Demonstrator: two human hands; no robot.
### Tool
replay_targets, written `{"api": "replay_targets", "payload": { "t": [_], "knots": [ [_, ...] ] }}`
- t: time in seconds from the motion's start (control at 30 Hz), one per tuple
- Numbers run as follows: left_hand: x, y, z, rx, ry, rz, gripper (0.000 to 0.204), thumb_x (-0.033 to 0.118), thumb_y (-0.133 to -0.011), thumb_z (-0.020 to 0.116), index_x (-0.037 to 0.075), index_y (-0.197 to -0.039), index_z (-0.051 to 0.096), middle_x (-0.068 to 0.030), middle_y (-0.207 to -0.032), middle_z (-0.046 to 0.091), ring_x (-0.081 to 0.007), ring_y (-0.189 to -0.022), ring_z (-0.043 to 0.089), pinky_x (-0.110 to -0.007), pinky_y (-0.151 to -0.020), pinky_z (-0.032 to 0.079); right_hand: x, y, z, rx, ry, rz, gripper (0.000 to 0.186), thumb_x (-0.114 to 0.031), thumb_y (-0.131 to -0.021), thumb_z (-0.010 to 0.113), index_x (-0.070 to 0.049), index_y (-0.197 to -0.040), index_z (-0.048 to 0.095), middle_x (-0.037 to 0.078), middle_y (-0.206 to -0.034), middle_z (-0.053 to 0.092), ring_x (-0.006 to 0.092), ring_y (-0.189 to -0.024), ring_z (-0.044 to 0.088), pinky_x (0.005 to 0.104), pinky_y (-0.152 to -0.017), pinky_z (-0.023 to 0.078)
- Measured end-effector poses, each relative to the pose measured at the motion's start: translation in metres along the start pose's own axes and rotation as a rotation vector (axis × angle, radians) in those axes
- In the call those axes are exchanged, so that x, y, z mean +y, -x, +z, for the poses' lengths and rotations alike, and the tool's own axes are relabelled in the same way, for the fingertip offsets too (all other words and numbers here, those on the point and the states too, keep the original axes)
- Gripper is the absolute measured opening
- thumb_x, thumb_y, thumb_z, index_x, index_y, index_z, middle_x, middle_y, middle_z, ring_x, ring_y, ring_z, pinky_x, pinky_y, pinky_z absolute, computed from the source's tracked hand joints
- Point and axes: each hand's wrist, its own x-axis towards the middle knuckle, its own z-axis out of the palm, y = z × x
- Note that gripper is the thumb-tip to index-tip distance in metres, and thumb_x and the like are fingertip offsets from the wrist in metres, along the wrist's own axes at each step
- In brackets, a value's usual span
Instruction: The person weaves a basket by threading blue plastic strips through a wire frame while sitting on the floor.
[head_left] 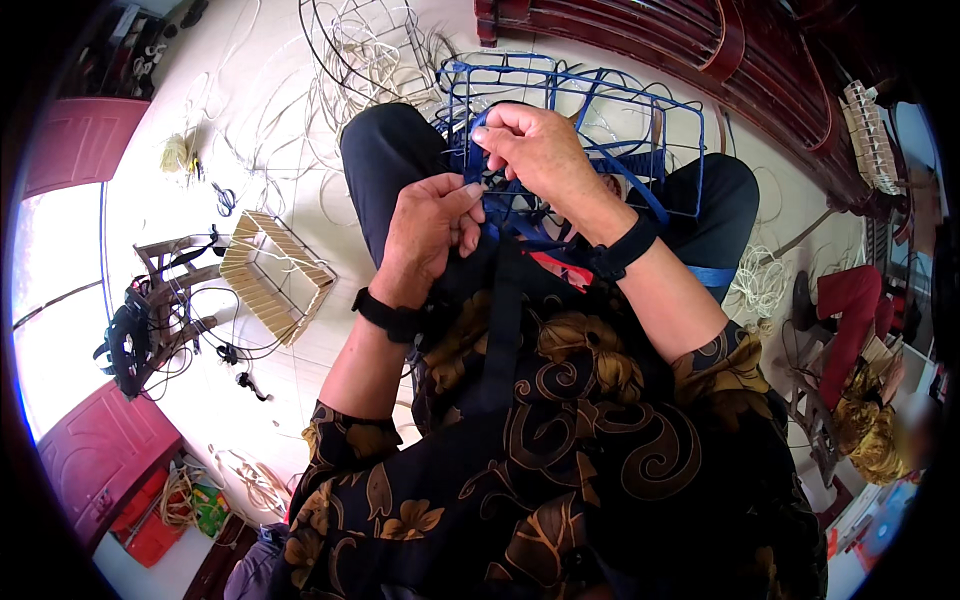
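Observation:
A wire basket frame (702,150), wrapped in blue, rests across my lap between my knees. A flat blue strip (475,165) runs along its near left corner. My right hand (540,155) pinches the strip from above, thumb against the bent forefinger. Just below and to the left, my left hand (432,225) is closed with its thumb pressed on the strip's lower part at the frame's edge. More blue strips cross inside the frame; where they end is hidden by my hands and wrists.
A cream-wrapped frame (235,265) lies by a wooden stool (170,285) hung with black cables on the left. Scissors (225,199) and tangled cream strips (365,75) lie on the floor. A dark red wooden bench (660,40) stands far right; another person (865,410) sits at right.

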Motion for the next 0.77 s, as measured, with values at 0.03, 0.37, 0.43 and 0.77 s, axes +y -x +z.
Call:
{"api": "replay_targets", "payload": {
  "t": [0.03, 0.37, 0.43, 0.77],
  "knots": [
    [0.0, 0.0, -0.001, -0.004, 0.002, -0.002, 0.017, 0.008, -0.093, 0.062, 0.004, -0.077, 0.057, -0.0057, -0.065, 0.06, -0.0125, -0.041, 0.053, -0.024, -0.035, 0.038, 0.001, 0.0, 0.0, -0.001, 0.0, -0.005, 0.017, -0.018, -0.088, 0.066, -0.003, -0.08, 0.066, 0.004, -0.065, 0.065, 0.0111, -0.061, 0.064, 0.0281, -0.057, 0.049],
    [0.0, 0.001, 0.0, 0.058, -0.092, 0.006, 0.015, 0.01, -0.09, 0.063, 0.003, -0.078, 0.058, -0.0067, -0.066, 0.059, -0.014, -0.042, 0.051, -0.024, -0.037, 0.035, -0.009, 0.009, -0.002, -0.129, -0.4, 0.102, 0.025, -0.021, -0.092, 0.065, -0.003, -0.109, 0.062, 0.003, -0.095, 0.066, 0.0063, -0.075, 0.055, 0.0204, -0.059, 0.044],
    [-0.001, -0.001, -0.002, 0.031, -0.093, 0.009, 0.016, 0.009, -0.092, 0.062, 0.002, -0.078, 0.059, -0.0076, -0.066, 0.06, -0.0146, -0.041, 0.051, -0.025, -0.037, 0.036, -0.008, 0.015, -0.015, -0.216, -0.753, 0.084, 0.052, -0.024, -0.092, 0.067, -0.002, -0.134, 0.046, 0.008, -0.122, 0.062, 0.0095, -0.086, 0.052, 0.0225, -0.066, 0.046],
    [-0.005, 0.0, -0.001, 0.031, -0.111, 0.01, 0.017, 0.01, -0.095, 0.056, 0.004, -0.079, 0.057, -0.0051, -0.065, 0.056, -0.014, -0.039, 0.045, -0.027, -0.038, 0.036, -0.009, 0.076, -0.25, 0.218, -0.933, -0.163, 0.024, -0.018, -0.096, 0.061, -0.003, -0.114, 0.062, -0.001, -0.097, 0.062, -0.0003, -0.057, 0.037, 0.0144, -0.046, 0.03]
  ]
}}
